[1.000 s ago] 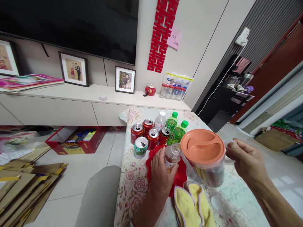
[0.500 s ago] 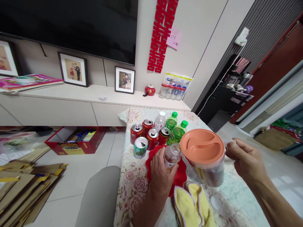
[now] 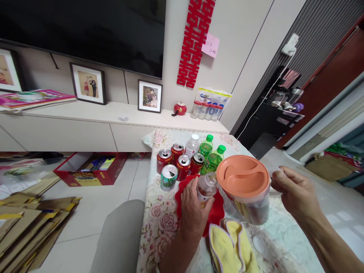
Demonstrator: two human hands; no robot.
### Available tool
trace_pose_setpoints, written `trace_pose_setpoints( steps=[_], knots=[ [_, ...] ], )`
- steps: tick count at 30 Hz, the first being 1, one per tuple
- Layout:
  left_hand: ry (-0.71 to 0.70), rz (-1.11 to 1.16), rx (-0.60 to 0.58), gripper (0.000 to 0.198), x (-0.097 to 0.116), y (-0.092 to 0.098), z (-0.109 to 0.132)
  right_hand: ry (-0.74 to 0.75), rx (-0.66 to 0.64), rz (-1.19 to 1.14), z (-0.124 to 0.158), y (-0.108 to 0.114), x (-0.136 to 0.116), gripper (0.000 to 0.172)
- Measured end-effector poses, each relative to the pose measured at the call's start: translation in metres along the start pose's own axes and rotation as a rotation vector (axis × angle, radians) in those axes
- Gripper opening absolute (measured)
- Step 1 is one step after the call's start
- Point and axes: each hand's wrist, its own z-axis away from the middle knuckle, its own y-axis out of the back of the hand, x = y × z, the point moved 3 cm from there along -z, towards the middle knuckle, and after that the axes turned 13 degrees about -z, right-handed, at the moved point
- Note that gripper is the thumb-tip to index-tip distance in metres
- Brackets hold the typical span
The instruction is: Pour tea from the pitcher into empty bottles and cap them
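My left hand (image 3: 193, 204) is wrapped around an uncapped clear plastic bottle (image 3: 207, 185), which stands over a red scalloped plate (image 3: 217, 216). Gripped by its handle in my right hand (image 3: 295, 191) is a clear pitcher (image 3: 254, 210) with an orange lid (image 3: 243, 176). The pitcher is tilted towards the bottle, and its lid edge is close to the bottle's mouth. Whether liquid runs between them I cannot make out. Below the pitcher lies a folded yellow cloth (image 3: 233, 246) with a purple edge.
Behind the bottle stand several opened red cans (image 3: 183, 163), a green can (image 3: 168, 177), a white-capped bottle (image 3: 192, 144) and two green bottles (image 3: 213, 159). A flowered tablecloth (image 3: 157, 227) covers the table. A red box (image 3: 91, 174) and flattened cardboard (image 3: 31, 227) lie on the floor.
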Motion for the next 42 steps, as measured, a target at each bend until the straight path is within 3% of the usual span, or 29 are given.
trace_pose_setpoints(
  steps=[42],
  knots=[
    [-0.025,-0.03,0.022,0.077,0.0002,0.0005,-0.0009,-0.018,0.001,-0.02,-0.0026,0.0058,0.0051,0.055]
  ],
)
